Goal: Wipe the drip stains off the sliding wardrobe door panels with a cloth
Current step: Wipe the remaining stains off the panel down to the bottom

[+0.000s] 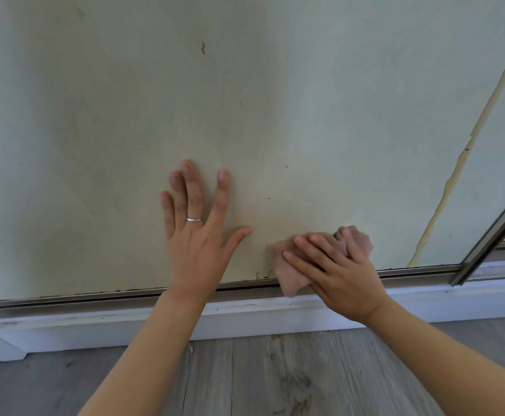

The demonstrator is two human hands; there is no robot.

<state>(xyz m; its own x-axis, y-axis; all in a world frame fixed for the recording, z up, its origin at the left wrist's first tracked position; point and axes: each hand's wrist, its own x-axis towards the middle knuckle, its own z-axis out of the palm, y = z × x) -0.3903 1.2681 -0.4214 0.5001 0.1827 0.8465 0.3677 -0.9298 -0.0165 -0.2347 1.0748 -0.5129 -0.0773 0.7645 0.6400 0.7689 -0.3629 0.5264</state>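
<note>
A pale green wardrobe door panel (110, 130) fills most of the view. My left hand (198, 232), wearing a ring, lies flat on the panel with fingers spread. To its right my right hand (333, 273) presses a small pinkish-brown cloth (287, 277) against the panel's bottom edge, fingers straight over it. A brown drip stain (203, 48) sits high on the panel, with a faint streak (223, 94) below it. Small dark specks (261, 275) cling to the lower edge beside the cloth.
A metal bottom track (95, 297) runs under the door above a white baseboard (125, 322). A cream cracked strip (461, 157) runs diagonally at right, beside a second metal door frame (497, 229). Grey wood-look flooring (275, 376) lies below.
</note>
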